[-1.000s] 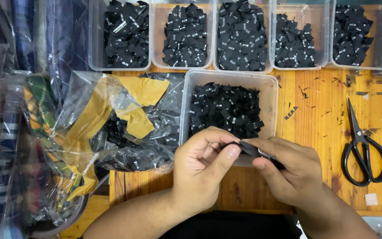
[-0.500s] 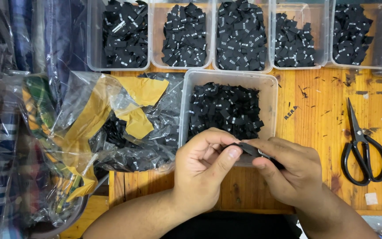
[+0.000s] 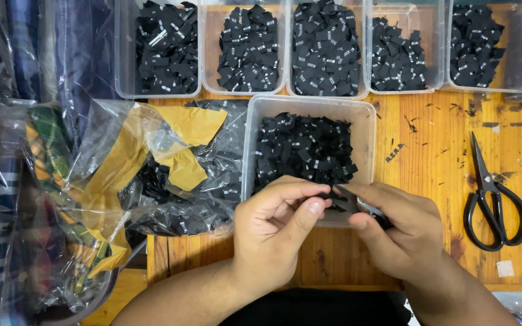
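**Label sorting at the near tub: partway, stock left on both sides**

Orange wooden worktop (image 3: 442, 175), scuffed and paint-flecked, seen from above. Five clear tubs line the far edge (image 3: 327, 48), each part-filled with small black woven labels; a sixth shows only a corner at far right. One more tub (image 3: 309, 151) sits nearer, just past the hands, also holding a layer of labels.

Left hand (image 3: 273, 238) and right hand (image 3: 400, 232) meet at the near tub's front rim. Both grips are narrow pinches, closed together on one black label (image 3: 348, 202); thumb and forefinger of each hand pinch it from opposite ends. Whether it is one label or a thin stack, cannot tell.

Progress, as judged: far tubs already carry good piles, so much handling looks done. Left of the near tub, a clear bag (image 3: 200, 181) with yellow paper inside still holds many loose labels, so plenty seems left.

Room:
- Left: bag touches the near tub; more plastic-wrapped cloth (image 3: 25, 199) crowds the left edge. Tight.
- Right: bare wood between near tub and black scissors (image 3: 493, 196), which lie well apart from the right hand, blades pointing away.
- Near edge: narrow strip of wood under the wrists, then the worktop ends.
- Far: near tub stands close to the row, only a thin gap.
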